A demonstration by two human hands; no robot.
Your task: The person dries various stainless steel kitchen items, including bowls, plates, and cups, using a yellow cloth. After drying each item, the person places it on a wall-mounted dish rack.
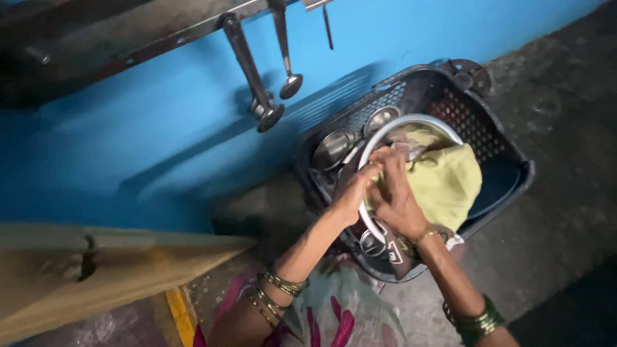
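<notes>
My left hand (355, 191) grips the near rim of a round steel plate (405, 122) held over a dark plastic basket (495, 138). My right hand (397, 196) presses a yellow-green cloth (447, 183) against the plate's face. The cloth covers most of the plate. Both wrists carry bangles. Inside the basket lie several steel bowls and lids (334, 149), partly hidden by the plate and my hands.
A blue wall (160, 141) stands behind the basket. A steel ladle (289, 80) and a masher-like utensil (260, 106) hang from a rail at the top. A wooden plank (96, 270) lies at left. The grey stone counter (559, 212) extends right.
</notes>
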